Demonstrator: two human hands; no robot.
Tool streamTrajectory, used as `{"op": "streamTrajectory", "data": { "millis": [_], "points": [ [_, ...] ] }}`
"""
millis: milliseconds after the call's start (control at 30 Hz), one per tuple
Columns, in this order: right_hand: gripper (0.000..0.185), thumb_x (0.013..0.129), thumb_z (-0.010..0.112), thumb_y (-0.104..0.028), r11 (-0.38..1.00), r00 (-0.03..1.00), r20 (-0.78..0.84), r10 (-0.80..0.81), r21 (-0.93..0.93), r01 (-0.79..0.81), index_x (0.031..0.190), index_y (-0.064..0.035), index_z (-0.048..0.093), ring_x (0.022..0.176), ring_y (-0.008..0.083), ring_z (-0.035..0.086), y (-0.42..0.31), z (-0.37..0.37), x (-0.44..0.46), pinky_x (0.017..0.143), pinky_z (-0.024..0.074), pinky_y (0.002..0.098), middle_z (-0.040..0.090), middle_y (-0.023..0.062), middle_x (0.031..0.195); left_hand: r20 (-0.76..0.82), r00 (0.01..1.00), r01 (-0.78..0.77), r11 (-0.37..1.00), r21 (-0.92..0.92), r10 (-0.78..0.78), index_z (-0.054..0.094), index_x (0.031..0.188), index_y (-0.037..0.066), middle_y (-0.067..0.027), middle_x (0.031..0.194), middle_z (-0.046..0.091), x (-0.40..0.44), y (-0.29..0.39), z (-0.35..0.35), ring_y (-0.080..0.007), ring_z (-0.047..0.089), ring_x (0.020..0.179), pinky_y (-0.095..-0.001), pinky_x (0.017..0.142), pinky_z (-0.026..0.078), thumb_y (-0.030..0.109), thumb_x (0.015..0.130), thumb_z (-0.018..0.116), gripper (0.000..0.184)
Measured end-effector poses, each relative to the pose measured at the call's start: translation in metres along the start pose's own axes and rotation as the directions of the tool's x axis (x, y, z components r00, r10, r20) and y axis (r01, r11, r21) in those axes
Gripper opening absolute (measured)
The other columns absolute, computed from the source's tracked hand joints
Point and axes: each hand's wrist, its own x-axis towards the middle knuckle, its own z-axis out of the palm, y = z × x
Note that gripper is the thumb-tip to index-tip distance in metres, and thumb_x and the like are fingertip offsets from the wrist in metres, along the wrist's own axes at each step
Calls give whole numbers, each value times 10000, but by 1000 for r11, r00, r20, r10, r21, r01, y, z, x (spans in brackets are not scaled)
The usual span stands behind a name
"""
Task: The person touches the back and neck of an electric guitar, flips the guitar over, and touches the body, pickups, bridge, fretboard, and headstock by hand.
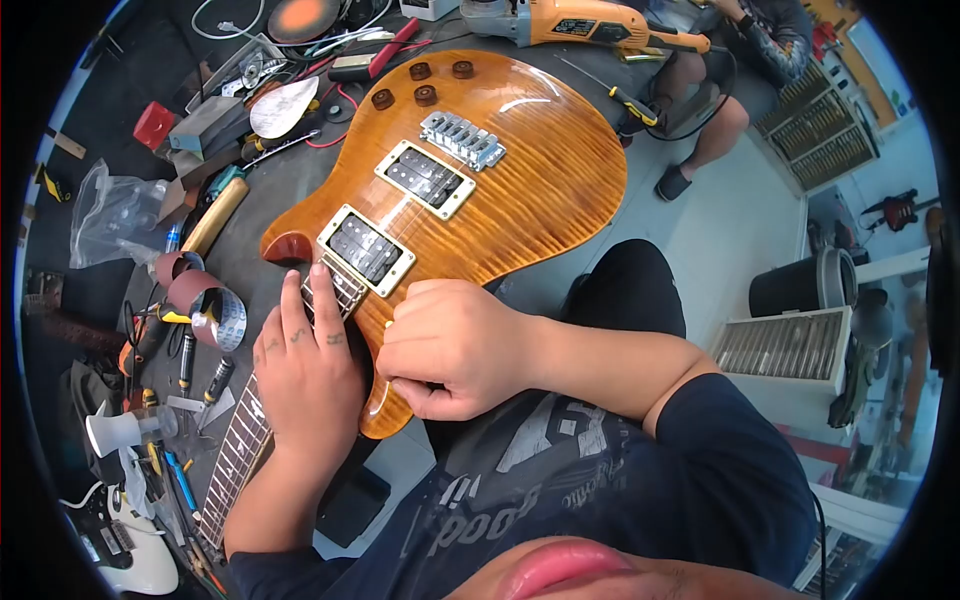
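An amber flame-top electric guitar lies face up across the bench, its neck running to the lower left. On its body sit a metal bridge, two black pickups in cream rings and several brown knobs. My left hand rests flat over the upper frets, fingers stretched toward the neck pickup. Beside it, my right hand is closed in a fist over the lower horn. Whatever it grips, if anything, is hidden by the fingers.
A roll of sandpaper, a plastic bag, screwdrivers and other tools crowd the bench's left side. An orange power tool lies at the back. Another person sits at the upper right. A black bin stands at right.
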Motion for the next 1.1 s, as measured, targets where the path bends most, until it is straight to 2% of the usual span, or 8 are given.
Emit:
{"op": "streamTrajectory", "data": {
  "millis": [733,1100],
  "points": [
    [142,789,798,-65,999,1000,-28,-8,-44,7,849,-105,676,671,280,605,0,6,-1,645,446,413,597,29,752,8,1000,-7,1000,6,7,483,1687,33,-256,1576,619,1,0,-1,-423,688,1260,-536,1055,549,132,970,681,750],
    [151,778,799,-68,999,1000,-21,-5,-52,4,837,-108,667,671,277,601,0,5,1,640,443,411,590,28,743,7,1000,-5,1000,9,5,495,1673,24,-282,1574,615,0,1,-2,-436,682,1279,-539,1069,545,129,983,661,718]
  ]
}}
